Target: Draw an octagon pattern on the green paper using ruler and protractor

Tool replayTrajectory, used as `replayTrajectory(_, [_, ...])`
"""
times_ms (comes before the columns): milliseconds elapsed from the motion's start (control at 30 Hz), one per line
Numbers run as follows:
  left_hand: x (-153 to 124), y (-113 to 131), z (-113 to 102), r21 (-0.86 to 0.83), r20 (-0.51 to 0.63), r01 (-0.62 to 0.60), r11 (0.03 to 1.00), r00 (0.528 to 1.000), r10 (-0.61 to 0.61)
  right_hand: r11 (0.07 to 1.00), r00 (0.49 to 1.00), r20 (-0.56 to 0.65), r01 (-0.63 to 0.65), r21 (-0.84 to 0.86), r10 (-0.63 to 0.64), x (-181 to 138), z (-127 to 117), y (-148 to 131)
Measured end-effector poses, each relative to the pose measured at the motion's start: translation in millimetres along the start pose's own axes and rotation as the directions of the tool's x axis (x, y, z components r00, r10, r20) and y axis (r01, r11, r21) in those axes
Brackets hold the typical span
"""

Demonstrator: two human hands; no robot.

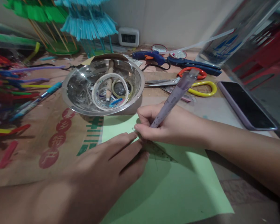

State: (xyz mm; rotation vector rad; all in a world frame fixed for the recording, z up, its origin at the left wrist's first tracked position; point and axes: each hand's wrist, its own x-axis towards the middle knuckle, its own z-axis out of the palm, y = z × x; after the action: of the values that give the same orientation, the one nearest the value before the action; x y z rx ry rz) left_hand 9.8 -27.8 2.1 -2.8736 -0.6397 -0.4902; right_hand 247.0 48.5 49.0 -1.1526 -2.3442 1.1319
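Note:
A light green sheet of paper lies on the cardboard-covered table in front of me. My left hand lies flat on it, fingers stretched out, pressing down a clear triangular ruler. My right hand is closed around a pale purple pen, whose tip meets the paper at the ruler's edge near my left fingertips.
A steel bowl with tape rolls and a wooden-handled tool stands just behind the paper. Scissors with orange and yellow handles, a blue glue gun and a phone lie to the right. Coloured straws are piled at the left.

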Motion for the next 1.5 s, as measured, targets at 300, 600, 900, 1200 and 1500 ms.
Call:
replayTrajectory(300, [4.5,-1.5,-3.4,0.027,0.031,0.000,1.000,1.000,-0.001,0.998,0.995,0.079,-0.056,-0.008,0.057,-1.1,-2.6,-3.3])
replayTrajectory(600, [3.6,-1.9,2.5,0.027,0.017,0.012,1.000,1.000,-0.013,0.998,0.991,0.124,-0.052,-0.034,0.055,-1.1,-5.8,-4.7])
replayTrajectory(900, [5.7,-2.1,-4.5,0.034,0.052,-0.024,0.999,0.998,0.022,0.993,0.982,0.161,-0.083,-0.081,0.095,-1.1,-9.6,-8.4])
replayTrajectory(1200, [6.6,-0.3,-3.4,0.094,0.030,-0.033,0.995,0.999,0.030,0.988,0.976,0.196,-0.074,-0.133,0.099,-1.2,-12.0,-7.9])
replayTrajectory(1500, [2.7,-7.8,-1.3,0.030,0.038,-0.086,0.996,0.996,0.085,0.998,0.999,-0.022,0.044,-0.039,-0.045,-7.0,-27.8,-16.1])
